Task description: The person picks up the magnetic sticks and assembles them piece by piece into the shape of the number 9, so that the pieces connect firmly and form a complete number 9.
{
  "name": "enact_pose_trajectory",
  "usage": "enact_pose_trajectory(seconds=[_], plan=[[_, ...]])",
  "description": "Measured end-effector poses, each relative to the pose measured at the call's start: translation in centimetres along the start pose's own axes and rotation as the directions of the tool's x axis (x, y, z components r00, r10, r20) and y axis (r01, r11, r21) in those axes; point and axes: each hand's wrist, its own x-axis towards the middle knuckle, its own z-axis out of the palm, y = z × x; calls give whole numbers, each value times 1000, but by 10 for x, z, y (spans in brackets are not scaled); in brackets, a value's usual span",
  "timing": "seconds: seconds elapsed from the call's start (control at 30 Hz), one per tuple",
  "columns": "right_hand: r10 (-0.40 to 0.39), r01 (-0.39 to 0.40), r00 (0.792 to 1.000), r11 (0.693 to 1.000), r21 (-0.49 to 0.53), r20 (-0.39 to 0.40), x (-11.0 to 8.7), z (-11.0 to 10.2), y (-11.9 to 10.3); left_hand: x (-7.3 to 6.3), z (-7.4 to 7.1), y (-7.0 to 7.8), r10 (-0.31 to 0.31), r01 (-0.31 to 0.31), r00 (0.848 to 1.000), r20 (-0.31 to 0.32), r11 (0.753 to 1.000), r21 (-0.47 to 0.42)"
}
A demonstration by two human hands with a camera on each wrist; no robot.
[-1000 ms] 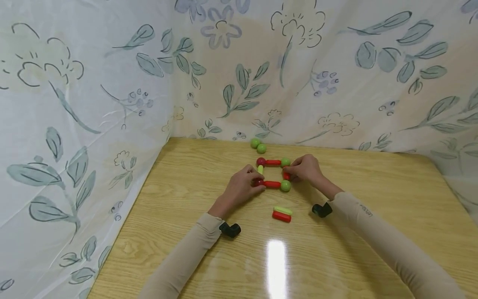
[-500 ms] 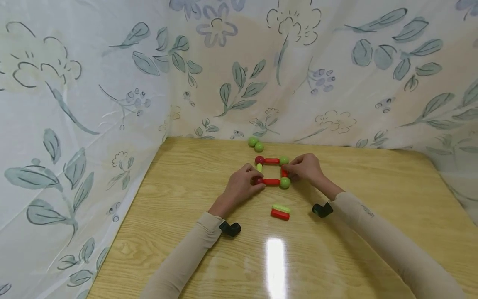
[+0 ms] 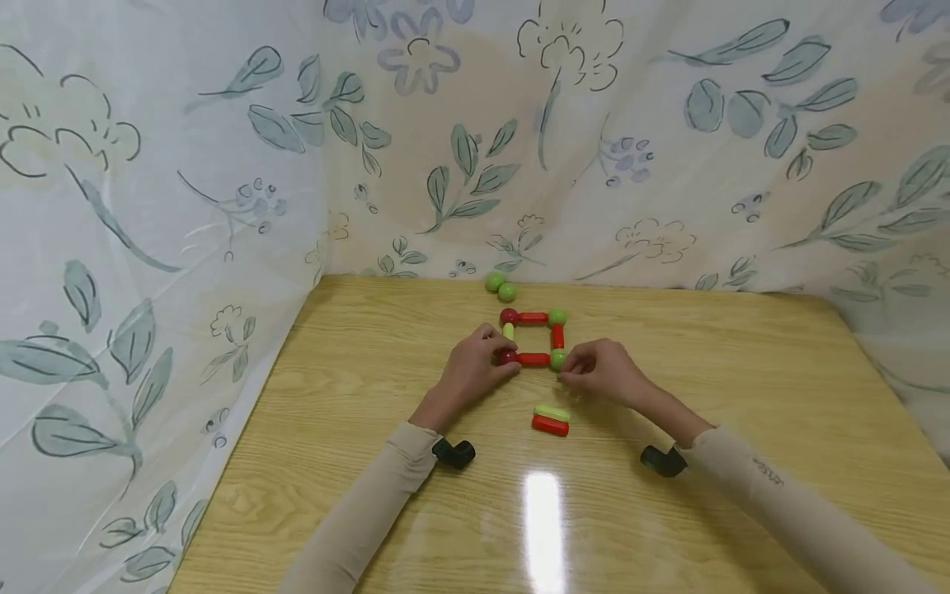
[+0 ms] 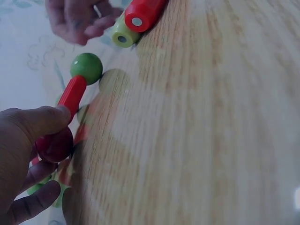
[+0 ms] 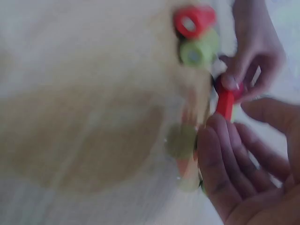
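Observation:
A square of magnetic sticks and balls lies on the table. My left hand (image 3: pixel 475 363) pinches the dark red ball (image 4: pixel 55 146) at its near left corner, the thumb reaching onto the near red stick (image 3: pixel 533 360). Just off the near right green ball (image 4: pixel 86 68) is my right hand (image 3: pixel 604 371); its thumb stands apart from loosely bent fingers, with nothing between them. Another red stick (image 3: pixel 557 337) forms the right side, and a third red stick (image 3: pixel 532 318) joins the far dark red ball (image 3: pixel 508 317) to the far green ball (image 3: pixel 557 317). A yellow-green stick (image 3: pixel 508 332) makes the left side.
Nearer me, a loose yellow-green stick (image 3: pixel 552 412) and a loose red stick (image 3: pixel 550 426) lie side by side. Two spare green balls (image 3: pixel 507 292) sit behind the square. Flowered cloth (image 3: pixel 416 165) hangs along the back and left of the wooden table (image 3: pixel 356 363).
My right hand has let go of the right-side red stick and come nearer me, beside the near green ball. My left hand stays at the dark red ball. The square now looks straighter.

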Motion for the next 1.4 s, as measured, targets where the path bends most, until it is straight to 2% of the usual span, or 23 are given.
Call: enact_pose_trajectory(seconds=[0.1,0.2,0.47,0.7,0.83,0.93,1.13,1.27,1.4], plan=[[-105,109,988,993,-34,111,-7,10,-5,2,0,0,-5,5,1000,4,1000,2],[-135,151,976,985,-80,171,-11,17,-10,4,0,1,-14,14,1000,6,1000,-5],[-146,187,952,973,-135,271,-12,20,-15,5,0,4,-40,41,999,28,999,-15],[-119,169,954,972,-166,274,-13,20,-19,5,1,3,-40,40,999,27,999,-8],[-84,139,966,966,-217,245,-15,19,-20,5,1,2,-44,44,999,32,999,1],[-34,79,977,975,-210,212,-17,19,-20,6,0,3,-47,47,998,33,999,2],[78,-69,993,993,-101,87,-19,19,-14,6,1,3,-42,42,999,33,999,-10],[146,-146,988,989,-8,40,-18,17,-9,5,3,2,-41,42,999,34,999,-20],[219,-222,975,968,114,38,-17,14,-2,5,3,3,-34,34,999,26,999,-19]])
